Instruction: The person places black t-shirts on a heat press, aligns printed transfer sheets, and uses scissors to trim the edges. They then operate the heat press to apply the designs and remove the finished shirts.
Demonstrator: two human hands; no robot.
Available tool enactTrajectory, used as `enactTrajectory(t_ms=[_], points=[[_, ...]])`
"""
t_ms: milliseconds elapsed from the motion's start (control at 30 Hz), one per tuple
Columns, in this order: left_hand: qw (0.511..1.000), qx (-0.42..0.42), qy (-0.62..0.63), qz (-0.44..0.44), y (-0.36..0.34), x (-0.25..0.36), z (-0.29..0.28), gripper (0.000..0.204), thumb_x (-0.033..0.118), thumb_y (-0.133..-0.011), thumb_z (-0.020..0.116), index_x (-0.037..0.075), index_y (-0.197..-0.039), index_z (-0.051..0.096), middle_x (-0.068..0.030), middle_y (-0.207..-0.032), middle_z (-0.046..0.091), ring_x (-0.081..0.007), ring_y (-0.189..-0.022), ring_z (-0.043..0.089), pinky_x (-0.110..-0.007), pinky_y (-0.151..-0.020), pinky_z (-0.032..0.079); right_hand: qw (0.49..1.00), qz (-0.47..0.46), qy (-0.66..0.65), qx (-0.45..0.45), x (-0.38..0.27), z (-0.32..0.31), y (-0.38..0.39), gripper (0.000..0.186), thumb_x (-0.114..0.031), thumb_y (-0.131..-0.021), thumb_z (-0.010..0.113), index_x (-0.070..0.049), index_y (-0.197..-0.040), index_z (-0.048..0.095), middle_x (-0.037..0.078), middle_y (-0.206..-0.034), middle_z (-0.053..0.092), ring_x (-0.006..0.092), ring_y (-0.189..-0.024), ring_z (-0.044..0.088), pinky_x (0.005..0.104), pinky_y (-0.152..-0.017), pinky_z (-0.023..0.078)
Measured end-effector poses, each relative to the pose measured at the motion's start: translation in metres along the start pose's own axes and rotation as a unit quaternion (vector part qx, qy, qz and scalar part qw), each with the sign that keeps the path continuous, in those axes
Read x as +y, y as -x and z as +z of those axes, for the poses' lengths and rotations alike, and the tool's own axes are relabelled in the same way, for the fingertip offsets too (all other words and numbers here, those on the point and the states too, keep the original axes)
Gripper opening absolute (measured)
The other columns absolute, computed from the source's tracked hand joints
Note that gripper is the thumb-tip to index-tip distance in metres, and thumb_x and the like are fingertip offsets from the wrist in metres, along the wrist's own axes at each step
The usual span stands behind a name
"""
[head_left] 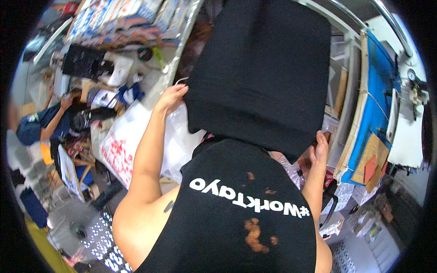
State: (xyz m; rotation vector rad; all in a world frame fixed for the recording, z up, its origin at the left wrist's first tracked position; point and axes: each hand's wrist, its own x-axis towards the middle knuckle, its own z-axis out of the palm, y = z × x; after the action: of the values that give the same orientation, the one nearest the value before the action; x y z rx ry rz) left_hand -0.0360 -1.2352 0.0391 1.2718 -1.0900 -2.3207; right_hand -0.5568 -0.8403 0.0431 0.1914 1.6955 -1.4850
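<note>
A wide black cloth (261, 77) lies smooth and nearly flat in front of me, rounded at its far corners, as if drawn over a board. What is under it is hidden. My left hand (173, 98) is closed at its left edge, pinching the cloth near a thin white strand. At the lower right edge is my right hand (319, 148), its fingers stretched upward against the cloth's side and its thumb apart. The near right corner of the cloth hangs lower than the rest.
White plastic bags (136, 136), one with red print, lie left of my left arm. Stacked printed packs (127, 20) stand at the far left. Another person (45, 125) works at the left. A blue framed panel (371, 109) leans at the right beside metal rails (396, 27).
</note>
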Motion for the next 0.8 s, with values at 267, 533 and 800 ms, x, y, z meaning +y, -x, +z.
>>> enactTrajectory(t_ms=[267, 533, 800], points=[[0.996, 0.008, 0.076, 0.052, 0.006, -0.01, -0.007, 0.029, 0.015, -0.099, 0.067, 0.002, -0.125, 0.064, -0.0062, -0.114, 0.072, -0.0172, -0.101, 0.068, -0.034, -0.091, 0.054, 0.995, -0.084, -0.051, -0.03, 0.005, -0.01, -0.008, 0.038, -0.025, -0.097, 0.07, -0.002, -0.127, 0.062, 0.007, -0.119, 0.069, 0.0197, -0.108, 0.065, 0.0323, -0.089, 0.052], [0.985, 0.002, 0.111, 0.133, 0.011, -0.019, -0.006, 0.034, 0.024, -0.103, 0.061, 0.002, -0.129, 0.059, -0.0085, -0.126, 0.067, -0.0209, -0.116, 0.064, -0.039, -0.103, 0.051, 0.979, -0.101, -0.162, -0.078, 0.016, 0.009, 0.001, 0.022, -0.019, -0.1, 0.066, -0.001, -0.113, 0.067, 0.008, -0.11, 0.071, 0.0202, -0.1, 0.067, 0.0339, -0.093, 0.051], [0.985, 0.17, 0.04, -0.003, -0.042, -0.076, 0.04, 0.043, 0.035, -0.103, 0.053, 0.004, -0.131, 0.063, -0.0095, -0.115, 0.07, -0.0246, -0.098, 0.068, -0.039, -0.092, 0.054, 0.996, -0.015, 0.029, -0.086, 0.084, 0.073, -0.039, 0.038, -0.033, -0.101, 0.06, -0.001, -0.119, 0.07, 0.01, -0.114, 0.072, 0.023, -0.101, 0.066, 0.0396, -0.091, 0.052]])
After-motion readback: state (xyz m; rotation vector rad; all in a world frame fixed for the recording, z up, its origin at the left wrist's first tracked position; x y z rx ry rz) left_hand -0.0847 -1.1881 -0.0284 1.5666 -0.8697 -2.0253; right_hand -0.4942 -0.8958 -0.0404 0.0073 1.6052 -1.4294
